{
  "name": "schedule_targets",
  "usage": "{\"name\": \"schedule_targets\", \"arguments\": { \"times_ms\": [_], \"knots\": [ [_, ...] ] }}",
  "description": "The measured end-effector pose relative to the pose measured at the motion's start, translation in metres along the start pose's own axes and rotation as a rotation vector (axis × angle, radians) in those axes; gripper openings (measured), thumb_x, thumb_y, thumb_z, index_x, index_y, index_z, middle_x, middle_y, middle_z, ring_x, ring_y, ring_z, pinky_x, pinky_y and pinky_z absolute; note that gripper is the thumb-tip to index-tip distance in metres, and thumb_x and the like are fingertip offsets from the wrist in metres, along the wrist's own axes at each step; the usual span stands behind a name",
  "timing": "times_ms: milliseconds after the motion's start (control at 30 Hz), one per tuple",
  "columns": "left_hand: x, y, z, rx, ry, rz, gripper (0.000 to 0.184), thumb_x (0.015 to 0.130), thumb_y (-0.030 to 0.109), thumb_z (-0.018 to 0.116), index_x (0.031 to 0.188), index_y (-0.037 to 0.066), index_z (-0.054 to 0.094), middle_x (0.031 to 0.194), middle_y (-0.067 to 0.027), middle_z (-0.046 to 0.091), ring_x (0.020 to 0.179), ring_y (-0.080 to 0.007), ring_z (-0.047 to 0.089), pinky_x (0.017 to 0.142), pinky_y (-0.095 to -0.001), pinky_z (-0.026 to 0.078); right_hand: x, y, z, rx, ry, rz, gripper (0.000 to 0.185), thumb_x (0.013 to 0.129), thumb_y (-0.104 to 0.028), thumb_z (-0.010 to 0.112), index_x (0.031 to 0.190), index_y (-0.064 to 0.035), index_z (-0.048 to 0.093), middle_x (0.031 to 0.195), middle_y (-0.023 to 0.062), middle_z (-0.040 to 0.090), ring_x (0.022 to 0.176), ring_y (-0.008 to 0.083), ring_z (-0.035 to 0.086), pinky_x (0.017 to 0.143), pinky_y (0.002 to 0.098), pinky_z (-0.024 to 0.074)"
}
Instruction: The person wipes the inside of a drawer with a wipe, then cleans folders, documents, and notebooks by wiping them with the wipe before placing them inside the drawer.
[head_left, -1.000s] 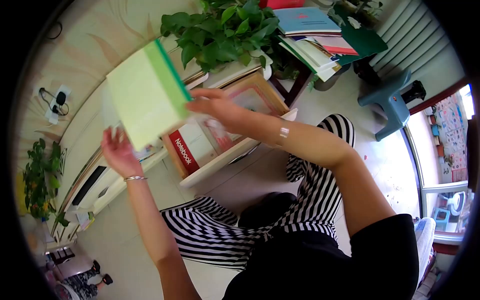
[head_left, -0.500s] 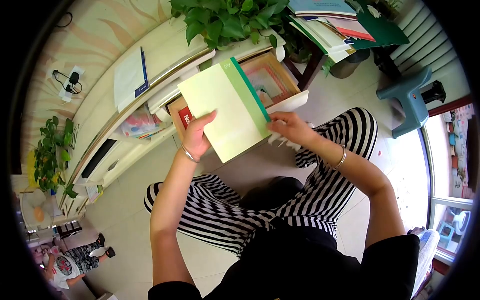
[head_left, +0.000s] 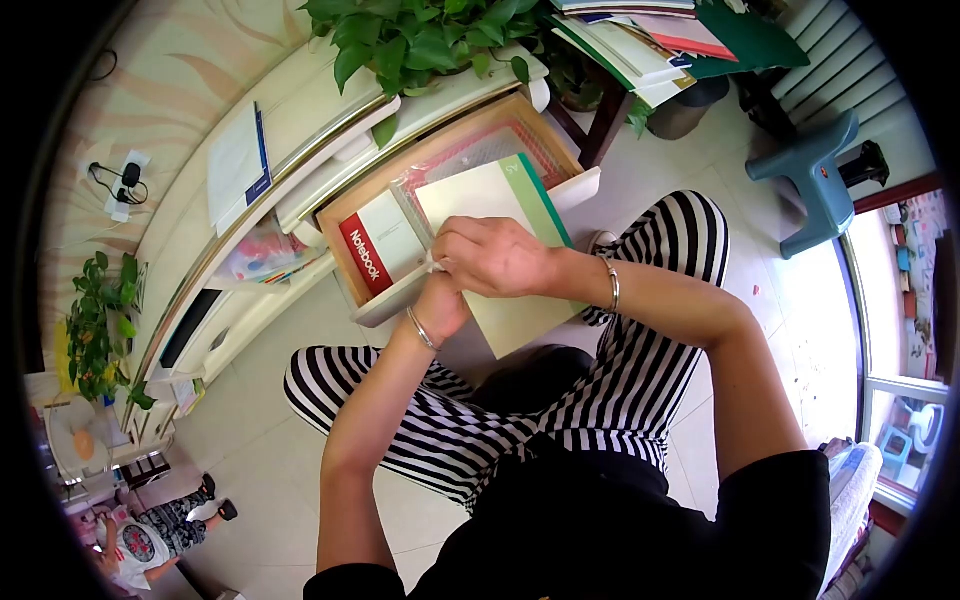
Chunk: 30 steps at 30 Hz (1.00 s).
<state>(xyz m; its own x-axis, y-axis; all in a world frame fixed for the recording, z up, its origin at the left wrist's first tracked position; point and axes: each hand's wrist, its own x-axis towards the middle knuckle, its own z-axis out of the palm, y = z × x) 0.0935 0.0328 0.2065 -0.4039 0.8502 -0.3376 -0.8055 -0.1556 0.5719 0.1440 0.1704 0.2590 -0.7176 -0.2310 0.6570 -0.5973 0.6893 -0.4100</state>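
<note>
Head view: left hand point(head_left: 443, 306) grips the green-edged book point(head_left: 520, 322), right hand point(head_left: 500, 256) pinches white material point(head_left: 435, 266)

The pad point(head_left: 520, 318) is smooth, matt paper, and the red-and-white notebook point(head_left: 385, 245) has a smooth cover. Wooden walls back the drawer point(head_left: 575, 190)'s smooth cream front. The bracelets point(head_left: 613, 284) are polished metal, the trousers point(head_left: 640, 370) matt cloth, the stool point(head_left: 810, 180) smooth plastic, the floor point(head_left: 250, 440) glossy tile.
</note>
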Motion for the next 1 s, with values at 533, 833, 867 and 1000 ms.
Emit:
{"name": "schedule_targets", "arguments": {
  "times_ms": [533,833,867,1000],
  "knots": [
    [-0.01,0.011,0.0,0.076,0.004,-0.006,0.046,0.069,-0.005,0.051,0.114,-0.001,0.05,0.105,-0.0127,0.06,0.094,-0.0251,0.06,0.085,-0.0375,0.048,0.022,0.078,-0.011,-0.236,0.222,0.234,0.014,0.075,-0.009,0.062,0.088,-0.0059,0.058,0.093,0.0092,0.058,0.093,0.0282,0.054,0.078,0.0375,0.0435],
    [-0.007,0.022,-0.005,0.025,0.095,0.093,0.038,0.075,-0.001,0.054,0.112,-0.006,0.05,0.104,-0.015,0.06,0.094,-0.0265,0.06,0.086,-0.0375,0.047,0.011,0.089,-0.002,0.19,0.177,0.789,0.029,0.087,-0.022,0.054,0.106,-0.0005,0.055,0.105,0.0175,0.055,0.095,0.0322,0.054,0.079,0.0363,0.045],
    [-0.005,0.023,-0.007,0.021,0.104,0.095,0.038,0.075,-0.001,0.054,0.112,-0.006,0.05,0.104,-0.015,0.06,0.094,-0.0265,0.06,0.086,-0.0375,0.047,0.009,0.087,0.001,0.165,0.153,0.763,0.032,0.086,-0.023,0.054,0.11,-0.0016,0.053,0.111,0.0184,0.053,0.099,0.033,0.053,0.081,0.0365,0.0449],
    [0.004,0.026,-0.021,-0.079,0.069,0.144,0.038,0.083,0.006,0.054,0.119,-0.004,0.045,0.112,-0.0139,0.056,0.103,-0.0245,0.056,0.09,-0.0368,0.045,0.008,0.07,0.012,-0.17,0.067,0.584,0.04,0.083,-0.025,0.057,0.117,-0.0048,0.049,0.121,0.0197,0.048,0.107,0.0359,0.05,0.087,0.0388,0.0438]
  ]
}}
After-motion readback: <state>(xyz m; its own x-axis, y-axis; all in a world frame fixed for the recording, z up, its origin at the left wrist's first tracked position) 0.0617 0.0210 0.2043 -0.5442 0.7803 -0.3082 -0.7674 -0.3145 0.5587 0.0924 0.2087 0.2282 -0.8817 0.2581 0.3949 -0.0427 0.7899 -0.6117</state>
